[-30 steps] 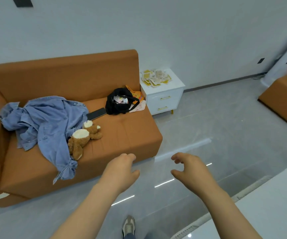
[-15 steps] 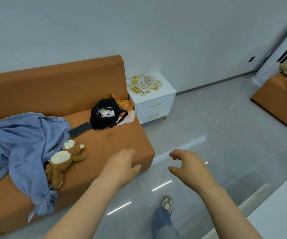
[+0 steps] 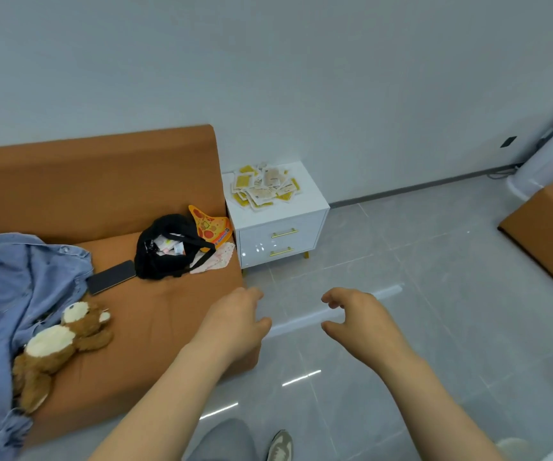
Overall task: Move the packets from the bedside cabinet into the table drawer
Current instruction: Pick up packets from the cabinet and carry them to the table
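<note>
Several yellow and beige packets (image 3: 263,186) lie in a loose pile on top of the white bedside cabinet (image 3: 308,207), which stands against the wall beside the orange sofa (image 3: 95,181). Both my hands are held out in front of me, well short of the cabinet. My left hand (image 3: 235,322) hangs over the sofa's front corner, fingers loosely curled, holding nothing. My right hand (image 3: 358,319) hovers over the floor with fingers loosely curled and nothing in it. The table drawer is not in view.
On the sofa lie a black bag (image 3: 168,247), a pizza-print pouch (image 3: 212,227), a phone (image 3: 110,277), a blue denim shirt (image 3: 19,287) and a teddy bear (image 3: 59,344). A second orange seat (image 3: 547,227) stands at the right. Grey tiled floor (image 3: 401,294) lies between.
The view has closed in on the cabinet, which now looks larger and nearer the centre. Both hands stay held out, open-handed, in much the same pose. The white table corner has almost left the view.
</note>
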### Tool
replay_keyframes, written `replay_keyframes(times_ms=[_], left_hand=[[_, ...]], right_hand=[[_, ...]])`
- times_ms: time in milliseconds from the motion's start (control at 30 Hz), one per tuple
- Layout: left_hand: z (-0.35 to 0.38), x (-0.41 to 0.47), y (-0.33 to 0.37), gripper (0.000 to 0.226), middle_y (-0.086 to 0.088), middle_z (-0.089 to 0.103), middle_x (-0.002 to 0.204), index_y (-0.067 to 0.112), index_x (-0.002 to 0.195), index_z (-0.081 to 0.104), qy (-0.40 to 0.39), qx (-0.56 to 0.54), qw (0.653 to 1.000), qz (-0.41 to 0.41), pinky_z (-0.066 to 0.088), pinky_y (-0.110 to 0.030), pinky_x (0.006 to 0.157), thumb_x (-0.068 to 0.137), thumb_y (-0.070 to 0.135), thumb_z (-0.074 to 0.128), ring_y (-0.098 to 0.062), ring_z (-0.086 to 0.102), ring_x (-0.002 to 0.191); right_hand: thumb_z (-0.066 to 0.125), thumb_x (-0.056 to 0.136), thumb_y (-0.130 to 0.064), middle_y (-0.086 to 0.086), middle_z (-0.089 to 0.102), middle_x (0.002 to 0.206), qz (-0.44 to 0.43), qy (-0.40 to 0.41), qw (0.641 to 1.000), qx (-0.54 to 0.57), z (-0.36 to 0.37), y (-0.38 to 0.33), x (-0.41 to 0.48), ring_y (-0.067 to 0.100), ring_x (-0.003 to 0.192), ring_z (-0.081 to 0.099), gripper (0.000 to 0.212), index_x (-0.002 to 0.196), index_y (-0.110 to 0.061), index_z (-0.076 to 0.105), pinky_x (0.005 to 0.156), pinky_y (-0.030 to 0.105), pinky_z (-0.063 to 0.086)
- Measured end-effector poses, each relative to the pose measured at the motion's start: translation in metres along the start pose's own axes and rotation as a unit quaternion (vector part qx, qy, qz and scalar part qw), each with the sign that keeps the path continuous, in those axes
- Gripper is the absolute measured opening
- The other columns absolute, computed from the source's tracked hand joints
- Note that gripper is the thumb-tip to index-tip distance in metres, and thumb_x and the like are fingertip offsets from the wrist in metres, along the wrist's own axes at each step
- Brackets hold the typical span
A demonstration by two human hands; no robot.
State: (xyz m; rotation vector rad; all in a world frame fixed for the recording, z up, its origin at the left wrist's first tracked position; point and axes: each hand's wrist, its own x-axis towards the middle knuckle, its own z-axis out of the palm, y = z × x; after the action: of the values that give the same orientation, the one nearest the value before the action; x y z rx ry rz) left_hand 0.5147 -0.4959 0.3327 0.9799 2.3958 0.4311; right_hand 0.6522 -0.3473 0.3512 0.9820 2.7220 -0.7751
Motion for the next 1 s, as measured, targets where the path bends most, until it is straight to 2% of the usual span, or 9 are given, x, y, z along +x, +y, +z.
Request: replay_keyframes(times_ms=[433,600,733,1000], left_hand=[[-0.016,0.157,0.037,0.047,0.0,0.055,0.126,0.018,0.135,0.045,0.006,-0.026,0.999,-0.019,0.043,-0.026,0.09,0.091,0.033,0.054,-0.018,0.053,0.114],[-0.041,0.231,0.037,0.039,-0.002,0.058,0.115,0.015,0.123,0.053,0.003,-0.019,0.999,-0.041,0.046,-0.031,0.086,0.089,0.032,0.055,-0.019,0.053,0.108],[-0.065,0.287,0.036,0.04,-0.003,0.058,0.12,0.016,0.125,0.052,-0.003,-0.01,0.998,-0.055,0.047,-0.031,0.088,0.089,0.033,0.055,-0.02,0.055,0.11],[-0.095,0.376,0.036,0.048,0.0,0.054,0.125,0.02,0.134,0.044,-0.017,0.0,0.997,-0.071,0.048,-0.031,0.088,0.091,0.037,0.053,-0.018,0.055,0.112]], right_hand=[[0.061,0.086,-0.023,-0.006,0.059,0.125,-0.005,-0.021,1.0,-0.015,-0.056,0.052,0.157,0.011,0.114,0.053,0.045,0.131,-0.025,0.052,0.086,0.019,0.04],[0.061,0.087,-0.024,-0.007,0.059,0.124,-0.007,-0.038,0.999,-0.022,-0.079,0.05,0.236,0.01,0.114,0.053,0.044,0.13,-0.025,0.052,0.084,0.018,0.04],[0.062,0.087,-0.025,-0.007,0.059,0.124,-0.004,-0.049,0.999,-0.018,-0.096,0.044,0.294,0.009,0.113,0.054,0.044,0.13,-0.025,0.052,0.089,0.018,0.041],[0.062,0.086,-0.023,-0.004,0.061,0.123,-0.007,-0.063,0.998,-0.018,-0.121,0.043,0.397,0.012,0.111,0.056,0.046,0.13,-0.023,0.051,0.088,0.021,0.042]])
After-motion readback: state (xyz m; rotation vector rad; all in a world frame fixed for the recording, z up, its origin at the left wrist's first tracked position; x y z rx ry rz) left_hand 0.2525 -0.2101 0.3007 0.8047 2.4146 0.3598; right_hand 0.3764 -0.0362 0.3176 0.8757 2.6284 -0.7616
